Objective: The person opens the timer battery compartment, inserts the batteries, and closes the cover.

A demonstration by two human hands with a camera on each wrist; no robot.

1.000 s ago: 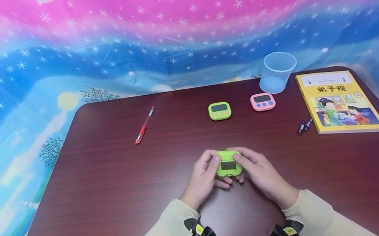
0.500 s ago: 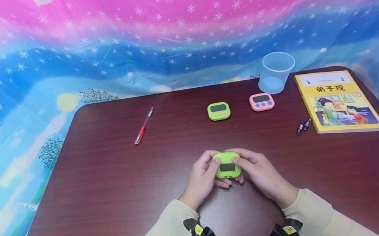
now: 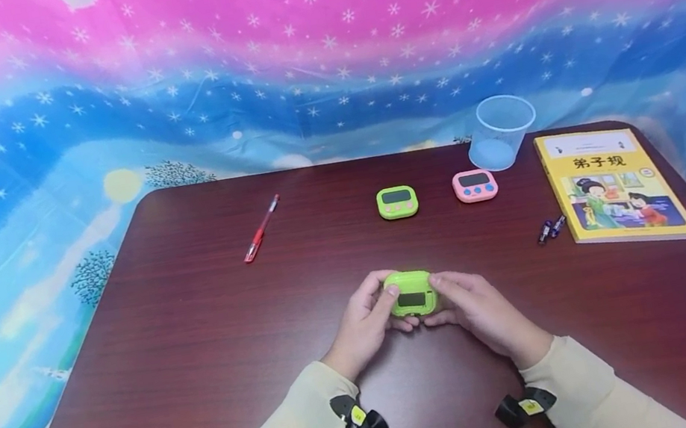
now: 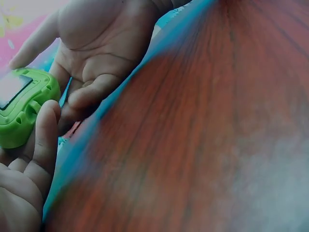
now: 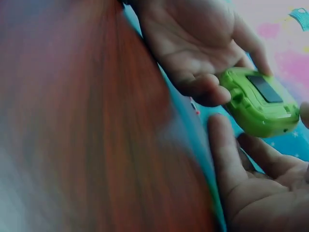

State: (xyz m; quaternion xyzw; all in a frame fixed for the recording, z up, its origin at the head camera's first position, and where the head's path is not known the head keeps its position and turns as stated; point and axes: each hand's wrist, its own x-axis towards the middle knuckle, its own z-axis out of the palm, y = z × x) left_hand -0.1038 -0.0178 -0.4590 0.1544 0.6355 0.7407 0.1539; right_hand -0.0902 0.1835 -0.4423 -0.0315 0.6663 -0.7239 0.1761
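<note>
A green digital timer (image 3: 410,282) is held over the table, its back with a dark rectangle facing up. At its left side my left hand (image 3: 364,322) grips it, thumb on top and fingers underneath. My right hand (image 3: 483,308) holds the opposite end, its thumb at the upper right corner and its fingers low beside the bottom edge. Both wrist views show the timer between the two hands, with a notch along its edge. A second green timer (image 3: 397,202) and a pink timer (image 3: 475,186) lie farther back, screens up.
Two small purple batteries (image 3: 551,230) lie beside a yellow book (image 3: 618,187) on the right. A clear plastic cup (image 3: 502,132) stands at the back, behind the pink timer. To the left is a red pen (image 3: 261,228). A printed cloth (image 3: 291,64) hangs behind the table (image 3: 190,361).
My right hand has shifted right, its thumb going from the timer's face to its corner. The timer has turned slightly in my left hand, which stays in place.
</note>
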